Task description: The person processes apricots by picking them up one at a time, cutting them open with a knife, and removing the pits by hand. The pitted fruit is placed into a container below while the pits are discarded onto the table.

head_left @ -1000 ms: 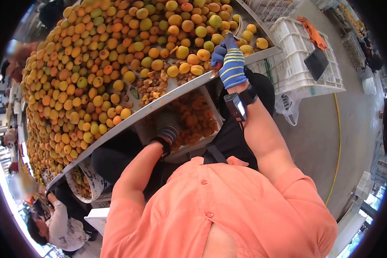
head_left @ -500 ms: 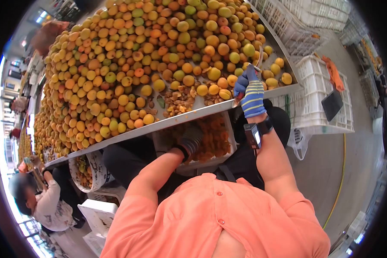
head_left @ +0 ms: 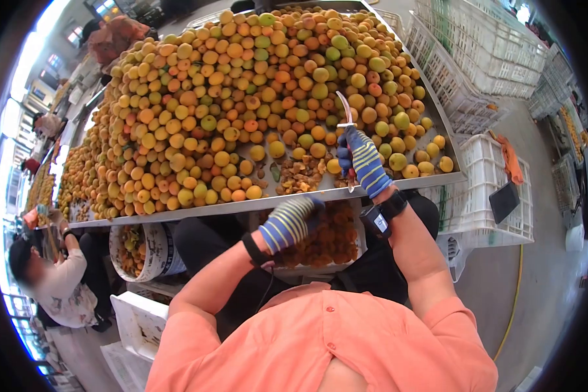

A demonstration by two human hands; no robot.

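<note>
My right hand [head_left: 367,160], in a blue glove with yellow stripes, is closed around a knife with a curved blade [head_left: 346,110] pointing up and away. It is at the near rim of the metal table [head_left: 235,205]. My left hand [head_left: 291,222], in a matching striped glove, hovers over a bin under the table edge, where split orange fruit [head_left: 336,238] lies. Its fingers are dark and smeared by motion. A large heap of apricot-like fruit [head_left: 209,111] covers the table, with a small pile of brown scraps [head_left: 300,176] close to the rim.
White plastic crates [head_left: 487,173] stand at the right, one with an orange cloth [head_left: 508,160] over it. On the left are a white bucket [head_left: 153,251] of fruit pieces and a white tray [head_left: 137,320]. Farther left, another person [head_left: 59,284] sits at the table.
My left hand has risen out of the bin below the table edge. My right hand has shifted left with the knife, whose blade now points up. The view has tilted slightly.
</note>
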